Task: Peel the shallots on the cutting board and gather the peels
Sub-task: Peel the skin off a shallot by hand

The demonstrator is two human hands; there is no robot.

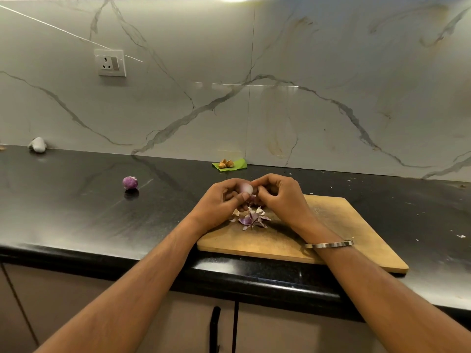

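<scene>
My left hand [221,200] holds a pale, partly peeled shallot [246,189] above the far left corner of the wooden cutting board [339,233]. My right hand [279,196] pinches at the shallot's right side, fingers curled against it. Below both hands a small pile of purple and white peels [251,218] lies on the board. A second, purple shallot [130,182] rests on the black counter, well to the left of the board.
A green leaf with brown pieces [229,164] sits by the marble backsplash behind the board. A grey-white object [37,144] lies at the far left of the counter. A wall socket [110,62] is mounted above. Small white flecks dot the counter at right.
</scene>
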